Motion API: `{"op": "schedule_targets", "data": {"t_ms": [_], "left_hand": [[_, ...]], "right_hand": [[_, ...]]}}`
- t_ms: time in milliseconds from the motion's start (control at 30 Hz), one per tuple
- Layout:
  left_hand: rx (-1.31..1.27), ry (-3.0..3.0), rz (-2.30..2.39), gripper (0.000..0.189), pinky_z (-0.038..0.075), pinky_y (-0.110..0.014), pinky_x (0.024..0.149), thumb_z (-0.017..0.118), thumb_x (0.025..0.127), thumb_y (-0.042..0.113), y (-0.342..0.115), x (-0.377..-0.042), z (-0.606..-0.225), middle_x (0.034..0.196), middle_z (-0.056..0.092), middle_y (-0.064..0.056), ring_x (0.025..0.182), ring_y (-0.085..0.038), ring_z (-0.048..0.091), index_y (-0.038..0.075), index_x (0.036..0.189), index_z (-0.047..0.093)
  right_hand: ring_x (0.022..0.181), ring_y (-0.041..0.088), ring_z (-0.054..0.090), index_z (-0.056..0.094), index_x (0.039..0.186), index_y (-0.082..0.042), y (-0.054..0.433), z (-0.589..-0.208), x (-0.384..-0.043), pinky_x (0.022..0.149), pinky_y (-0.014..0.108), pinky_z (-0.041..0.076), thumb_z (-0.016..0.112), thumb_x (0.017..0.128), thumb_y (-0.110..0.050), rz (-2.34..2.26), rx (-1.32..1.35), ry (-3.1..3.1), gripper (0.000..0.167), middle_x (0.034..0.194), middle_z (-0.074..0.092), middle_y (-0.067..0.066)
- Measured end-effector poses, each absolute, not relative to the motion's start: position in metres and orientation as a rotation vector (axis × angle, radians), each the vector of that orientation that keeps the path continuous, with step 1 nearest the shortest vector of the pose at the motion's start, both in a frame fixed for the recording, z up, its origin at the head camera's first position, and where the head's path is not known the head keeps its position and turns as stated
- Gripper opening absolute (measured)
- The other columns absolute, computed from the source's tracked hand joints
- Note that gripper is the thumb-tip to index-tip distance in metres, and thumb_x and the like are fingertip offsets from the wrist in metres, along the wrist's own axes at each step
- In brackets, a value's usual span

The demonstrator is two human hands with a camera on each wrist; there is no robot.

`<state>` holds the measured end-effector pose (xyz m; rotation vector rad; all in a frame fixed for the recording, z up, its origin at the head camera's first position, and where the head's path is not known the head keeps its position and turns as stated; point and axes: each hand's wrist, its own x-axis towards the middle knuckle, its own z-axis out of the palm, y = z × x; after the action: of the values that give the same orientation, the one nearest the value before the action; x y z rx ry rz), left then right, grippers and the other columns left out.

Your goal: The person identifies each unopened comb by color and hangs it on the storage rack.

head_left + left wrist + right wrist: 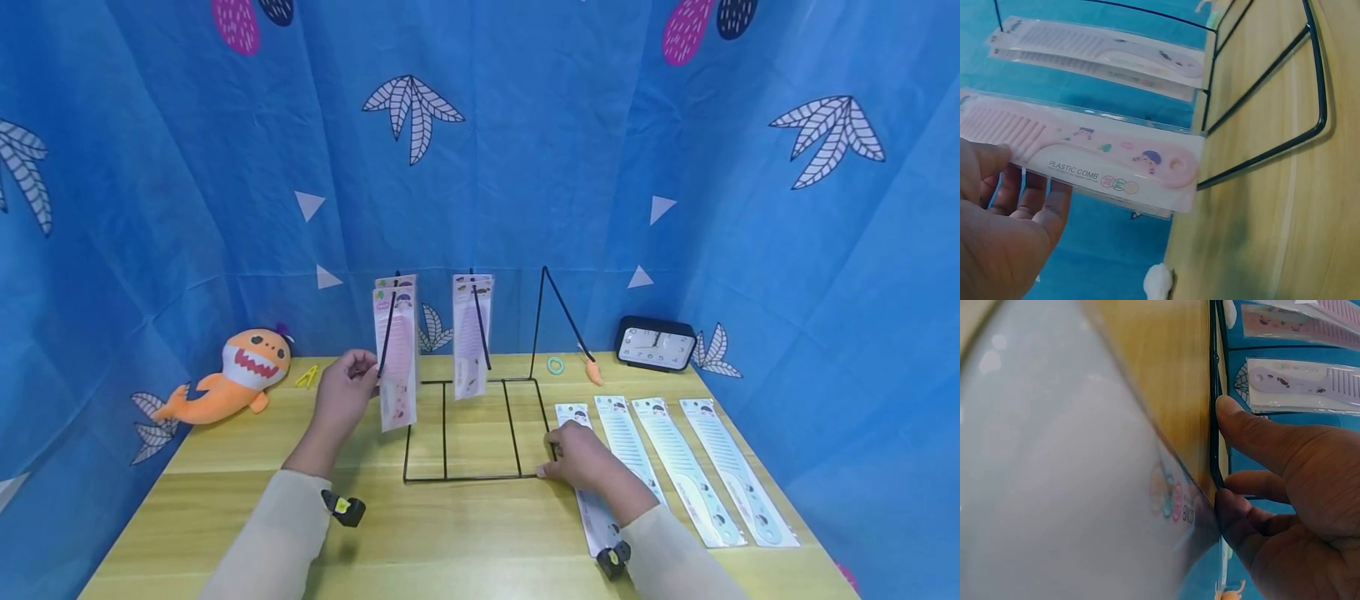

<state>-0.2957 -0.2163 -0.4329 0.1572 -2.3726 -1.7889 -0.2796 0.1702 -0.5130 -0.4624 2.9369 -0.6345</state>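
Observation:
A black wire display rack (480, 478) stands on the table, with three prongs above its base. Packaged pink combs (402, 358) hang from the left prong, and packaged purple combs (469, 358) from the middle one. My left hand (345, 392) pinches the side edge of the front pink comb pack, thumb in front and fingers behind in the left wrist view. At the base's front right corner, my right hand (581, 458) grips the wire between thumb and fingers. The right prong carries no pack. A comb pack (596, 521) lies partly under my right forearm.
More packaged combs (686, 471) lie in a row on the right. Behind them stands a black alarm clock (656, 343). Near the right prong lie a teal ring (555, 365) and a small orange object (593, 372). An orange shark plush (240, 375) and yellow clip (307, 377) sit left.

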Motion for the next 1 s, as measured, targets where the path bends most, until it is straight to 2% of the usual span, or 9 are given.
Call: {"op": "schedule_targets", "data": {"t_ms": [367,700,833,900,1000], "left_hand": [[0.178,-2.328,-1.754,0.018,0.062,-0.049,0.11,0.053,0.114,0.004,-0.215,-0.314,-0.445,0.127,0.066,-0.022,0.123,-0.033,0.065,-0.003,0.127,0.063],[0.199,-2.367,-1.725,0.018,0.062,-0.048,0.11,0.053,0.114,0.005,-0.213,-0.317,-0.443,0.126,0.065,-0.02,0.124,-0.033,0.065,-0.001,0.127,0.064],[0.199,-2.38,-1.696,0.019,0.061,-0.048,0.111,0.054,0.114,0.007,-0.213,-0.317,-0.444,0.13,0.066,-0.021,0.127,-0.034,0.064,-0.001,0.129,0.063],[0.201,-2.38,-1.667,0.02,0.061,-0.045,0.11,0.055,0.113,0.008,-0.214,-0.315,-0.445,0.131,0.066,-0.022,0.127,-0.034,0.065,-0.001,0.13,0.063],[0.238,-2.378,-1.645,0.02,0.062,-0.035,0.1,0.057,0.112,0.009,-0.215,-0.31,-0.45,0.128,0.066,-0.021,0.121,-0.032,0.065,-0.002,0.128,0.061]], "right_hand": [[0.11,0.027,0.065,0.074,0.135,0.003,0.17,-0.512,-0.281,0.11,0.055,0.057,0.095,0.086,-0.029,-0.647,-0.407,2.904,0.062,0.123,0.071,0.02],[0.114,0.029,0.066,0.073,0.136,0.003,0.17,-0.511,-0.28,0.11,0.056,0.057,0.095,0.087,-0.029,-0.649,-0.387,2.896,0.064,0.125,0.07,0.021],[0.11,0.028,0.065,0.073,0.137,0.003,0.171,-0.512,-0.281,0.109,0.055,0.057,0.095,0.087,-0.029,-0.651,-0.383,2.889,0.064,0.123,0.07,0.02],[0.109,0.027,0.064,0.073,0.137,0.003,0.171,-0.512,-0.281,0.109,0.055,0.058,0.095,0.087,-0.029,-0.649,-0.388,2.889,0.063,0.123,0.07,0.02],[0.109,0.027,0.065,0.073,0.137,0.002,0.172,-0.513,-0.282,0.109,0.055,0.058,0.094,0.087,-0.03,-0.649,-0.395,2.892,0.063,0.122,0.07,0.019]]}}
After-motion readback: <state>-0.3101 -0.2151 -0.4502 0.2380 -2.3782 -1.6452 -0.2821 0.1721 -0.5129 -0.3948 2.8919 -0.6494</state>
